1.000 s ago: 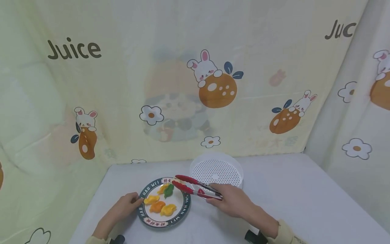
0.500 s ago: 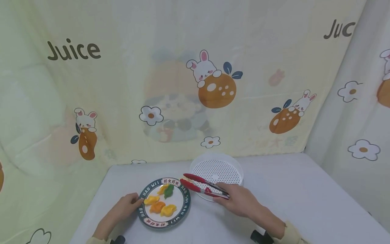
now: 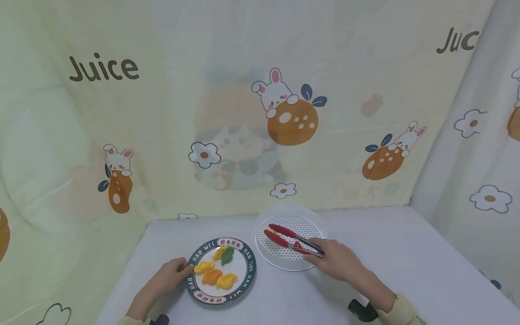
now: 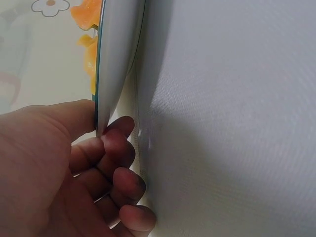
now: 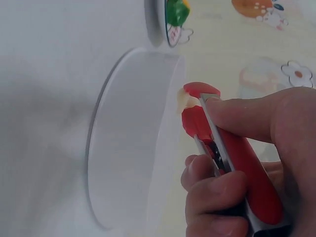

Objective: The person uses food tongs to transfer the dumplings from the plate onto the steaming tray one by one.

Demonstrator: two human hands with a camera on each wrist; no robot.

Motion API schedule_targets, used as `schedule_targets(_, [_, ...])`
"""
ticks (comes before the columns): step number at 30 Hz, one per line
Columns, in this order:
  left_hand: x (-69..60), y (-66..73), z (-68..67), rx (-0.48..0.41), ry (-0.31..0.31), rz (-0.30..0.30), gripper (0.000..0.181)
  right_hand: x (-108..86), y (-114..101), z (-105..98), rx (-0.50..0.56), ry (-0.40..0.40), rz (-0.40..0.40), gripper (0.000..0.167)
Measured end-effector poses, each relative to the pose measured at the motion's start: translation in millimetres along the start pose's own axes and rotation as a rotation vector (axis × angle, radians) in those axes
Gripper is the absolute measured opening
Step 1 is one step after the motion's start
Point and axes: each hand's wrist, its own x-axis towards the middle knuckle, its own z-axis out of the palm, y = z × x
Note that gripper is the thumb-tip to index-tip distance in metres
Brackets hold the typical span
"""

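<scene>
From where I watch, the right hand (image 3: 335, 259) has its grip firmly round the tongs (image 3: 286, 232), fingers and thumb bearing on both arms. Between the red tips sits a pale piece (image 5: 185, 101), shaped rather like a dumpling, though too blurred for me to be sure. In the head view it lies over the left half of the white perforated basket (image 3: 280, 262); the right wrist view puts the tips just above the rim. The left hand (image 3: 171, 274) pinches the left edge of the plate (image 3: 251, 271), thumb on the food side, fingers beneath.

Judging this as a transfer, I would carry the piece past the left wall, then lower it until it touches the holed floor, and only then ease the squeeze. Dropping it from rim height could let it roll. I would keep pressure light, as it may be soft, and spread the tips without brushing the wall.

On the plate, left of the basket on the worktop (image 3: 365, 230), the green piece (image 3: 227, 256) touches a yellow one at the far side, so that pair probably needs a careful pick.
</scene>
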Motion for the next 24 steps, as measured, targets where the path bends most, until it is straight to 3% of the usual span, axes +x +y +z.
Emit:
schedule_targets(9, [-2.6, 2.3, -1.2, -0.002, -0.002, -0.007, 0.025, 11.8, 18, -7, -0.049, -0.055, 0.078, 0.059])
schedule_targets(24, [-3.8, 2.8, 0.0, 0.000, 0.001, 0.000, 0.025, 12.8, 16, -10, -0.084, -0.091, 0.131, 0.062])
